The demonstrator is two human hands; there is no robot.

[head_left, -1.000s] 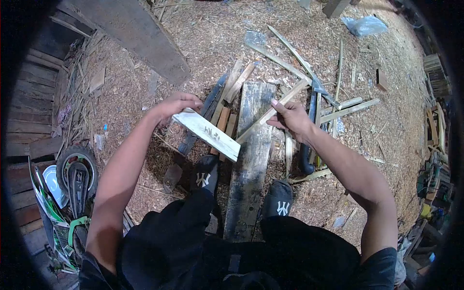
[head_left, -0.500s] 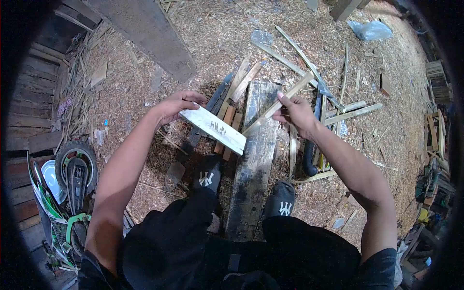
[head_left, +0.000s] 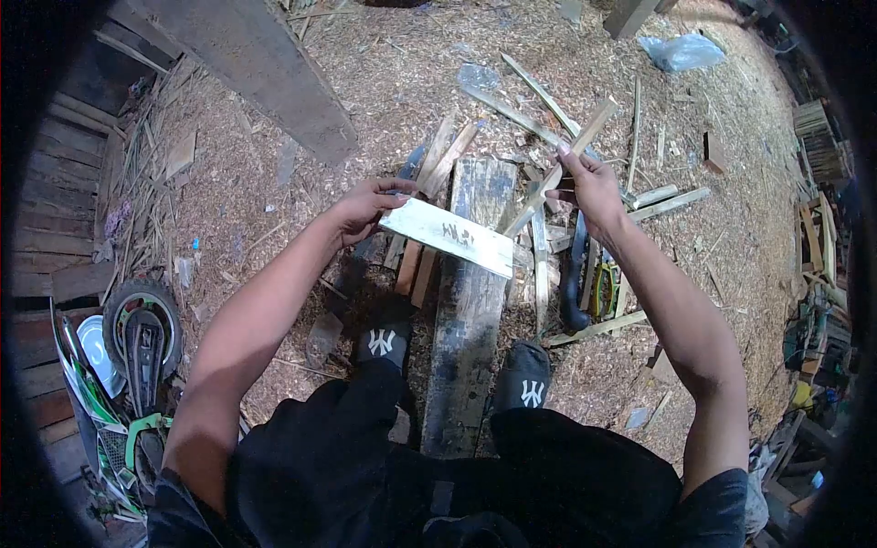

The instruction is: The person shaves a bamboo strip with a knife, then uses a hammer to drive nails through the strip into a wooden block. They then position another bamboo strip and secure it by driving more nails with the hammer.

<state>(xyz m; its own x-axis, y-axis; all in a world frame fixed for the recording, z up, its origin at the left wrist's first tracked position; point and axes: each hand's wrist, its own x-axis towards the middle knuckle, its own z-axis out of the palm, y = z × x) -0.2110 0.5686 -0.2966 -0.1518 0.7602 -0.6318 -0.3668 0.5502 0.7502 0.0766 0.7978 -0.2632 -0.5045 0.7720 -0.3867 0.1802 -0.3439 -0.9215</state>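
Observation:
A whitish board [head_left: 448, 237] with dark marks on its face is gripped at its left end by my left hand [head_left: 370, 210]. My right hand [head_left: 589, 192] is closed around a narrow wooden strip [head_left: 598, 119], which slants from upper right down to the board's right end. Both pieces are held above a worn wooden plank [head_left: 468, 338] that runs between my feet. The strip's lower end sits close to the board's far edge. Below my right hand lies a tool with a curved black handle [head_left: 575, 288].
Loose wooden sticks [head_left: 671, 205] lie to the right over a floor of shavings. A thick beam [head_left: 265, 73] stands at upper left. A clear plastic bag [head_left: 681, 53] lies at the back right. A small wheel [head_left: 142, 329] is at the left, beside a plank wall.
The whitish board has moved right and now lies flatter across the plank. My right hand has shifted slightly right and up with the strip. The view has shifted a little.

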